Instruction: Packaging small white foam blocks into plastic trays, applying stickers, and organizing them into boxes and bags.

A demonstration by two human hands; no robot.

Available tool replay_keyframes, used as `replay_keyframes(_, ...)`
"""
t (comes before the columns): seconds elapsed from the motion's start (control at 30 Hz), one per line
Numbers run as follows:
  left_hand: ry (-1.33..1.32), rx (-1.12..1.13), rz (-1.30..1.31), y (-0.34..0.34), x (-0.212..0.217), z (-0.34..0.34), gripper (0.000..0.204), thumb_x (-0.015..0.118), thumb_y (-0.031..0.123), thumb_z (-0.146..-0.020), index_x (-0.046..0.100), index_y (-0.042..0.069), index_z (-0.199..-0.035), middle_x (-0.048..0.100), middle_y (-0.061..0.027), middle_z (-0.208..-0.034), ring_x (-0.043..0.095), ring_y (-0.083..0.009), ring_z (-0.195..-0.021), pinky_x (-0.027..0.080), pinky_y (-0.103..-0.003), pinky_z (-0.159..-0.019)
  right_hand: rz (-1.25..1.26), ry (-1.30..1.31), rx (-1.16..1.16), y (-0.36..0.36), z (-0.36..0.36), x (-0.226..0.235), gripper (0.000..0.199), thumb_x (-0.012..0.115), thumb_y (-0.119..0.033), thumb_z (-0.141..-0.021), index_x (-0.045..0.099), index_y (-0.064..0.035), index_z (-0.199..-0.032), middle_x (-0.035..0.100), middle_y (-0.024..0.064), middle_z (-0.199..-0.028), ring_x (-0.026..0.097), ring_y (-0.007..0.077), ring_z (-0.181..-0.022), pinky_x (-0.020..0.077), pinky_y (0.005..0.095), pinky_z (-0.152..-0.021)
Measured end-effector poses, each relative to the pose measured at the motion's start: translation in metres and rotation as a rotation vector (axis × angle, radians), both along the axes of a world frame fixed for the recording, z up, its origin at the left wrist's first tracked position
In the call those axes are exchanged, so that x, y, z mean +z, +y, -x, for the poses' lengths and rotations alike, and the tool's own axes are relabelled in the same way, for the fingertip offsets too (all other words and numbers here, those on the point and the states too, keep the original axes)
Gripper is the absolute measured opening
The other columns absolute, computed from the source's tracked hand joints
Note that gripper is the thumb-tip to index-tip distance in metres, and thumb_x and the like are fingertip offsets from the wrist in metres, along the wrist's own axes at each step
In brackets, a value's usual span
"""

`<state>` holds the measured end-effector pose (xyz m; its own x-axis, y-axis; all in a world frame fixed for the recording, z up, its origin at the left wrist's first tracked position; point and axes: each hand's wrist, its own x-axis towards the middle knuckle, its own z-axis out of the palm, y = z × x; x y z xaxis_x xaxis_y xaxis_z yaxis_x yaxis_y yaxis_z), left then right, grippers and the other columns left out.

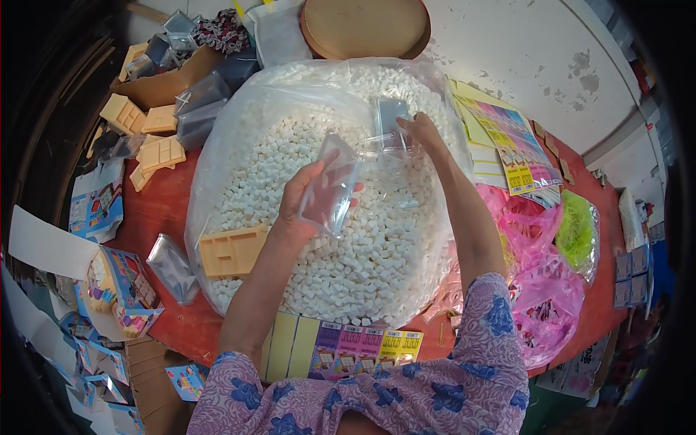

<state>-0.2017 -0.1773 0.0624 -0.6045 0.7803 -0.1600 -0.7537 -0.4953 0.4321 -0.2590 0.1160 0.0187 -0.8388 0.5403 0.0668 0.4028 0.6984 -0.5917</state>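
So the biggest thing here is the red table (pixel 163 210), and most of the middle of the frame is taken up by a huge clear plastic bag (pixel 239 130) stuffed with small white blocks (pixel 362 261), foam-like or candy-like, can't really tell which. Top centre there's a round tan lid or tray (pixel 362 25), lower right a heap of pink plastic bags (pixel 540 283) with a green bag (pixel 576 232) next to it, and printed colourful cards (pixel 507 145) fan out at the right of the big bag, with another strip of them (pixel 362 348) along the bottom edge. Tan moulded trays (pixel 161 152) sit at the upper left, and one more tan tray (pixel 232 251) lies on the bag at centre left. Now the hands: they're apart, each busy with its own thing. The left hand (pixel 304 199) is clamped on a clear plastic tray (pixel 332 185), tilted up over the blocks in the middle of the frame. The right hand (pixel 424 134), just right of and above centre, pinches a second clear plastic piece (pixel 391 119) standing upright. Looks to me like the step is getting clear shells ready over the pile of blocks; the next move probably needs the two pieces lined up or one dipped to scoop, with a light grip so the thin plastic doesn't buckle.
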Motion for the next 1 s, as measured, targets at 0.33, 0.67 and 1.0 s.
replay_keyframes(0.33, 0.059, 0.043, 0.031, 0.015, -0.004, 0.020, 0.044, 0.054, 0.027, -0.074, 0.042, 0.010, -0.113, 0.050, -0.0136, -0.102, 0.053, -0.0338, -0.087, 0.046, -0.042, -0.067, 0.601, -0.035, 0.159, -0.008, -0.003, 0.010, 0.029, 0.065, -0.025, -0.066, 0.051, -0.0056, -0.051, 0.046, 0.0004, -0.048, 0.039, 0.0077, -0.042, 0.0280, 0.0245, -0.040)
replay_keyframes(0.67, 0.138, 0.237, 0.158, 0.018, 0.005, 0.057, 0.045, 0.054, 0.030, -0.073, 0.040, 0.007, -0.110, 0.049, -0.0116, -0.098, 0.053, -0.0333, -0.084, 0.045, -0.042, -0.067, 0.886, 0.414, 0.218, -0.022, -0.015, 0.039, 0.017, 0.062, -0.009, -0.066, 0.048, -0.0053, -0.074, 0.047, 0.0000, -0.065, 0.042, 0.0075, -0.054, 0.0345, 0.0217, -0.048)
replay_keyframes(1.0, 0.301, 0.222, 0.297, 0.048, 0.006, 0.129, 0.050, 0.057, 0.030, -0.069, 0.040, 0.008, -0.110, 0.046, -0.0108, -0.102, 0.052, -0.0294, -0.081, 0.045, -0.039, -0.064, 0.213, 0.556, 0.575, -0.034, -0.027, 0.055, 0.015, 0.058, -0.008, -0.071, 0.045, -0.0055, -0.077, 0.052, -0.0003, -0.067, 0.052, 0.0166, -0.061, 0.0409, 0.0276, -0.058)
